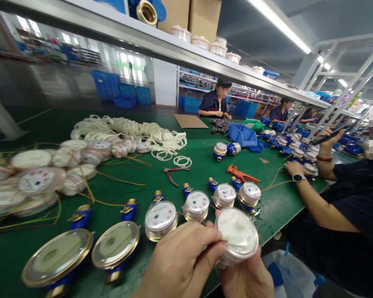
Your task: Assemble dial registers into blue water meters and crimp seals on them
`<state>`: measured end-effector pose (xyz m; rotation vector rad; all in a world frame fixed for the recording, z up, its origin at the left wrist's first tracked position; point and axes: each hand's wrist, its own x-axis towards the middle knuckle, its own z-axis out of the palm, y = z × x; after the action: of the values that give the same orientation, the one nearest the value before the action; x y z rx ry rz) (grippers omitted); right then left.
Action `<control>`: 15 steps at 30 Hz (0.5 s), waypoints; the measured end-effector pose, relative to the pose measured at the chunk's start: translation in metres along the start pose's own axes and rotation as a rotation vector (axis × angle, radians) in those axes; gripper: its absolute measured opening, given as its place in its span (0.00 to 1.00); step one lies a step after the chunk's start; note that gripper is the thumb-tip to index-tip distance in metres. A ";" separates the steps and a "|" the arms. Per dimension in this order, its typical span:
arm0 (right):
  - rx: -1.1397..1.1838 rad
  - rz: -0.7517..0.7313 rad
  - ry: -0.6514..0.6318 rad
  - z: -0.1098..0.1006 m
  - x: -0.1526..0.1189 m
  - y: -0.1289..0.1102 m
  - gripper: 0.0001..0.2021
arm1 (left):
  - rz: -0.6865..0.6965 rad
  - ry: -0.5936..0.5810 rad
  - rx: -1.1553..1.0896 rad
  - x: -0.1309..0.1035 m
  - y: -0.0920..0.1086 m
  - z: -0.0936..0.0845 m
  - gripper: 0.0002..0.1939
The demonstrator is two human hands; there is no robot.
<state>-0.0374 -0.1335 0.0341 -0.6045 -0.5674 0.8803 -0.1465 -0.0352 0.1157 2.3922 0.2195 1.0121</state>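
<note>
In my right hand [248,271] is a round water meter register [238,231] with a clear rim, its whitish underside tilted up towards me. My left hand [185,256] is closed in a pinch against the near-left rim of that register; whatever lies between thumb and finger is too small to make out. Just beyond my hands, water meters with registers showing printed dials [196,203] stand in a row on blue and brass bodies. To the left, two open blue meter bodies [116,244] have brass rims and no dial on top.
Loose registers with wires [40,180] pile up at the left, below a heap of white rings [127,128]. Red-handled pliers [174,174] and an orange tool [240,174] lie mid-table. A co-worker's arm [323,211] reaches in at the right. A shelf [161,37] crosses overhead.
</note>
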 end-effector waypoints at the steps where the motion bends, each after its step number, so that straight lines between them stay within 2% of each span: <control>1: 0.027 0.002 0.012 0.003 0.000 0.000 0.30 | -0.021 0.000 0.004 0.000 -0.001 -0.001 0.05; 5: 0.149 -0.002 0.069 0.013 -0.001 0.003 0.25 | -0.081 0.001 -0.017 0.004 -0.004 -0.006 0.04; 9: 0.215 0.019 0.039 0.016 0.001 0.004 0.17 | -0.091 -0.032 -0.041 0.009 -0.007 -0.010 0.06; 15: 0.096 0.086 0.034 0.008 0.005 0.005 0.17 | -0.112 -0.057 -0.063 0.010 -0.014 -0.009 0.06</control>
<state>-0.0434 -0.1246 0.0372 -0.5588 -0.4681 0.9708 -0.1452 -0.0165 0.1203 2.3205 0.2931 0.8862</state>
